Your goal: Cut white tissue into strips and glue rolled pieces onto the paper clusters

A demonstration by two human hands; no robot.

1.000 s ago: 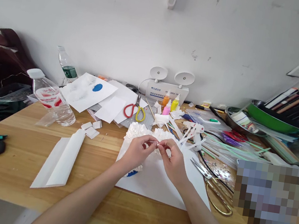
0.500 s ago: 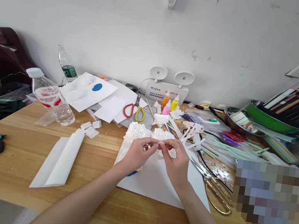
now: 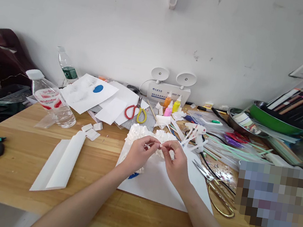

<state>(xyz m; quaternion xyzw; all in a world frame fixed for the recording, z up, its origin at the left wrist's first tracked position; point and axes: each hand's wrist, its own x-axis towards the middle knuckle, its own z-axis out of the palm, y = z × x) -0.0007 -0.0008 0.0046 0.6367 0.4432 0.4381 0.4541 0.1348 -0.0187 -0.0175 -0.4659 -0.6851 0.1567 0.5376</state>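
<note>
My left hand (image 3: 142, 151) and my right hand (image 3: 174, 159) meet fingertip to fingertip above a white sheet (image 3: 157, 185). Both are closed in a pinch on a tiny white piece, apparently paper, mostly hidden by the fingers. Beneath and behind them, a mass of crumpled white paper bits (image 3: 136, 132) covers the upper part of the sheet. A patch of blue (image 3: 133, 176) shows at its lower edge, beside my left wrist. Gold-handled scissors (image 3: 220, 195) lie to the right of the sheet, their blades touching its edge or nearly so.
Left of the sheet are a folded white paper (image 3: 60, 162), small paper squares (image 3: 91, 131) and a water bottle (image 3: 52, 101). Behind lie red-and-yellow-handled scissors (image 3: 136, 113), paint bottles (image 3: 168, 109) and a white glue gun (image 3: 198, 134). A green bowl (image 3: 277, 120) holds markers.
My fingertips have shifted slightly left and stay pinched together. The right hand has turned a little. Objects on the table have not moved.
</note>
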